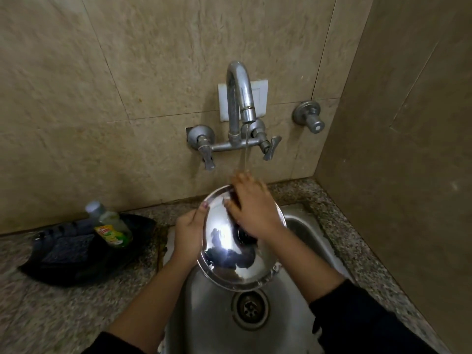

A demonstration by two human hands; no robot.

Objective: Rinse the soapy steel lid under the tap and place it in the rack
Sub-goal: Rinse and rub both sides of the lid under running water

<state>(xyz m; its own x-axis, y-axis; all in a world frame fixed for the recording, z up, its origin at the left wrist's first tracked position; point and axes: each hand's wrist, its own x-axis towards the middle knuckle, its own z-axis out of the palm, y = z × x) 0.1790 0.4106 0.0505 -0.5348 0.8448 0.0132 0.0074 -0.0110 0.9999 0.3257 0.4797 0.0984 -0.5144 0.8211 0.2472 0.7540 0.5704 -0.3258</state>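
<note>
The round steel lid is held tilted above the sink, its shiny face toward me and a dark knob near its middle. My left hand grips the lid's left rim, thumb on top. My right hand lies flat on the lid's upper part, fingers spread, with the far fingers blurred. The tap on the wall runs a thin stream of water that lands on my right hand's fingertips and the lid's top edge. No rack is in view.
A dish soap bottle stands in a black tray on the speckled granite counter to the left. The sink drain lies below the lid. A separate wall valve is at the right, near the side wall.
</note>
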